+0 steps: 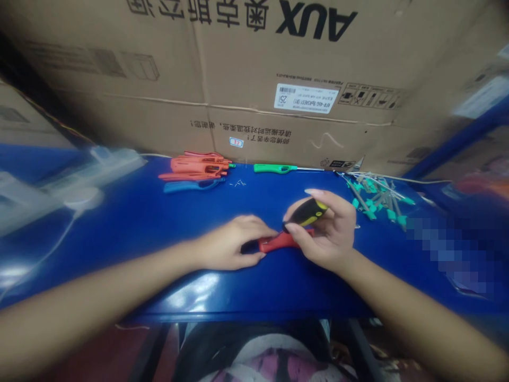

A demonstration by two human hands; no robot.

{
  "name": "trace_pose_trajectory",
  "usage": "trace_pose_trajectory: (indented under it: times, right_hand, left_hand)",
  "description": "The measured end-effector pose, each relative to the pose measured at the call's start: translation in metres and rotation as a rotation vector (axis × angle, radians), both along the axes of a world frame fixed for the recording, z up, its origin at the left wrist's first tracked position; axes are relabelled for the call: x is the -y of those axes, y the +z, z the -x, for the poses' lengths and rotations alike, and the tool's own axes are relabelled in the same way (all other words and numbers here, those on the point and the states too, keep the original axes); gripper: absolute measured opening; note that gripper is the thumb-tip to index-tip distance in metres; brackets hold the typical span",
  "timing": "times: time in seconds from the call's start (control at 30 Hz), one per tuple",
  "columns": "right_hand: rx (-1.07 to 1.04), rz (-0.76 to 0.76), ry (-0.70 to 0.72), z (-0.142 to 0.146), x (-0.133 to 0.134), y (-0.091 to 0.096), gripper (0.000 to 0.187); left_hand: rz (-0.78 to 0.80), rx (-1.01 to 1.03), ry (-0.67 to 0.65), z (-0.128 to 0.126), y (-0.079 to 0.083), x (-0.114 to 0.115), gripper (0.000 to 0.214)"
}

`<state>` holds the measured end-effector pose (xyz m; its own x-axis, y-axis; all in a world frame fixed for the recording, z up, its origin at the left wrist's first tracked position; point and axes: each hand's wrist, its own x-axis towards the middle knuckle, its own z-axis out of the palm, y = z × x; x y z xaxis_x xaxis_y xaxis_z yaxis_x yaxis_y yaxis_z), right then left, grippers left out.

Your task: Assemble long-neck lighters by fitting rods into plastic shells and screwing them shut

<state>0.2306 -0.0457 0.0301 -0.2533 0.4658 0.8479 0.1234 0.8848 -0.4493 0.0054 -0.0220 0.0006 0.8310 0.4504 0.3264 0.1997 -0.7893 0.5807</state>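
Note:
My right hand (332, 233) is wrapped round a screwdriver (306, 213) with a black and yellow handle, held tilted over a red lighter body (280, 241). The red body lies on the blue table, partly hidden behind my right fingers. With thumb and fingers, my left hand (234, 243) grips its left end. The screwdriver's tip points down toward that end; whether it touches a screw I cannot make out.
Orange and red lighter bodies (199, 165) and a blue one (191, 185) lie at the back left, near tiny screws (238, 183). A green lighter (274, 168) with a metal rod lies by the cardboard (238, 69). Several green-ended metal parts (374, 196) are heaped right. A power strip (115, 164) lies left.

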Motion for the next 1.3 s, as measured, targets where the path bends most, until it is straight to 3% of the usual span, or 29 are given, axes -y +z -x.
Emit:
trace_pose_trajectory:
  times: [0.13, 0.33, 0.73, 1.3]
  right_hand:
    - [0.017, 0.0, -0.028, -0.0006, 0.0007, 0.001, 0.066]
    - [-0.044, -0.016, -0.078, 0.0028, 0.0008, 0.0041, 0.061]
    - [-0.064, -0.044, -0.084, 0.0031, 0.0008, 0.0071, 0.059]
    - [-0.054, 0.1, -0.041, 0.0006, 0.0025, 0.0004, 0.056]
  left_hand:
    - [0.027, -0.009, 0.037, 0.0003, -0.0003, 0.0012, 0.042]
    - [0.084, 0.005, 0.043, 0.0, 0.0019, 0.0014, 0.017]
    - [0.077, 0.016, 0.011, 0.0009, 0.0013, -0.0004, 0.009]
    - [0.11, 0.02, 0.065, -0.0007, 0.0023, 0.0008, 0.019]
